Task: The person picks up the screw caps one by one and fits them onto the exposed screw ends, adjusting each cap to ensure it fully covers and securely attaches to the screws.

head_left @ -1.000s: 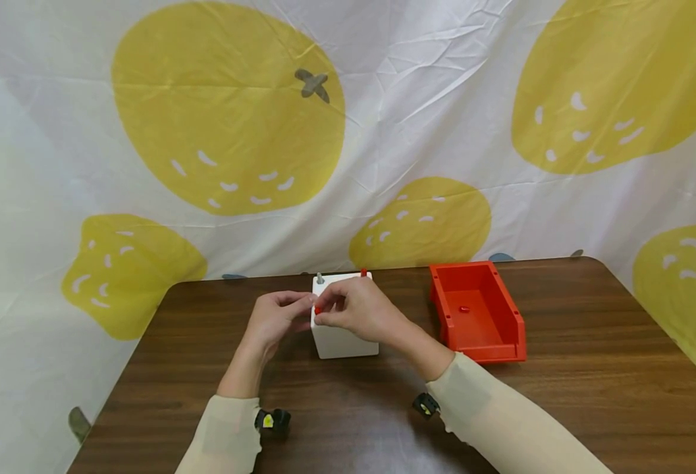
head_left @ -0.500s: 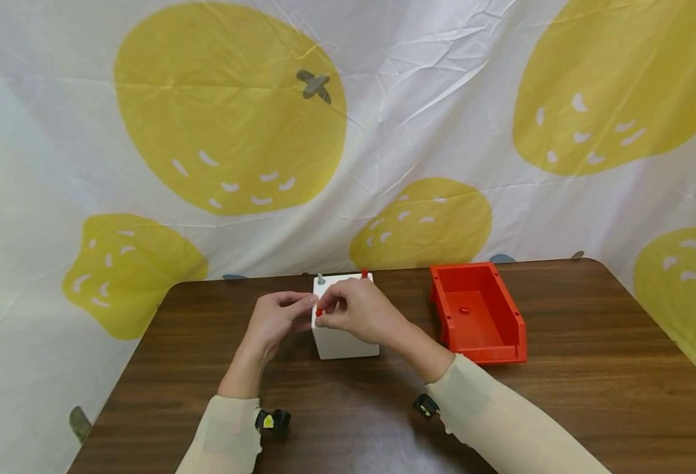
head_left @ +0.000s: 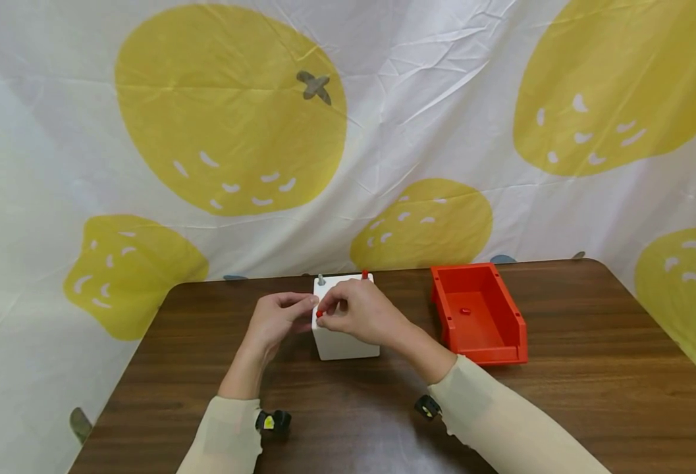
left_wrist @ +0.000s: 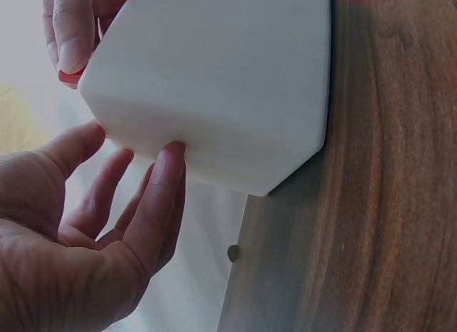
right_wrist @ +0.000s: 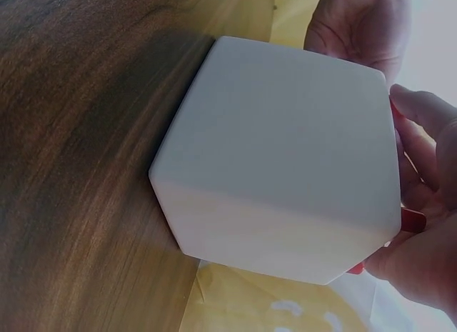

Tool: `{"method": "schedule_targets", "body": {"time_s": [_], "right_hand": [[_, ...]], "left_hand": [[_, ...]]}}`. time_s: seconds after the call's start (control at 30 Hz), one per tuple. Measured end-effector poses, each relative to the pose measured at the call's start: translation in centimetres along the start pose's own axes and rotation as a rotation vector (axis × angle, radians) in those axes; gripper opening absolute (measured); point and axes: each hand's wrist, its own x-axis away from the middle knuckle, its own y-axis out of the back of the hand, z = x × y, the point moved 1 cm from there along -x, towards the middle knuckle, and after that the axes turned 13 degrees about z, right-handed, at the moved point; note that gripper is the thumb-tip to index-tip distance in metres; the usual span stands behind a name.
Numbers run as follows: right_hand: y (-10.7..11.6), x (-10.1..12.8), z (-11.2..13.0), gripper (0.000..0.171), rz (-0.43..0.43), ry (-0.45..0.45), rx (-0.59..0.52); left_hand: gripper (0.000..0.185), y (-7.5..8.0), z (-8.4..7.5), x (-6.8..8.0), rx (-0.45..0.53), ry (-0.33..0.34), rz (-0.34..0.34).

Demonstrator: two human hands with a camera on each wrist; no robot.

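Hidden or unclear: most of the small red piece [head_left: 319,314] is covered by fingertips, its shape cannot be told; the near left top corner of the white block [head_left: 346,329] is screened by both hands in the head view; in the wrist views the block's top face is out of sight and only slivers of red show; the small red item [head_left: 464,311] in the bin is too small to identify
White block: stands on the dark wood desk [head_left: 348,421], near its far edge, about midway across; a grey peg [head_left: 321,279] at its far left top corner, a red peg [head_left: 364,273] at its far right top corner
Small red piece: at the block's near left top corner, between the two hands, touching or just above the block's edge; which one cannot be told
Right hand [head_left: 356,315]: reaches over the block's top from the right, wrist bent, fingers curled, thumb and fingertips pinching the small red piece
Left hand [head_left: 276,321]: at the block's left side, palm turned toward it, fingers straight and loose, fingertips resting on the left face near the top edge; grips nothing
Red bin [head_left: 504,299]: on the desk to the right of the block, apart from it, open top
Backdrop: white cloth [head_left: 419,99] with large yellow fruit prints, hanging behind the desk
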Motion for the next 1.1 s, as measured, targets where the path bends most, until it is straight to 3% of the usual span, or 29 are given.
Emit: {"method": "schedule_targets", "body": {"time_s": [0.83,1.1], "right_hand": [[0.07,0.3,0.0,0.014,-0.026,0.008,0.054],[0.37,0.62,0.12,0.019,-0.028,-0.016,0.001]], "left_hand": [[0.031,0.02,0.06,0.09,0.005,-0.001,0.008],[0.032,0.08,0.11,0.0,0.007,0.0,0.011]]}}
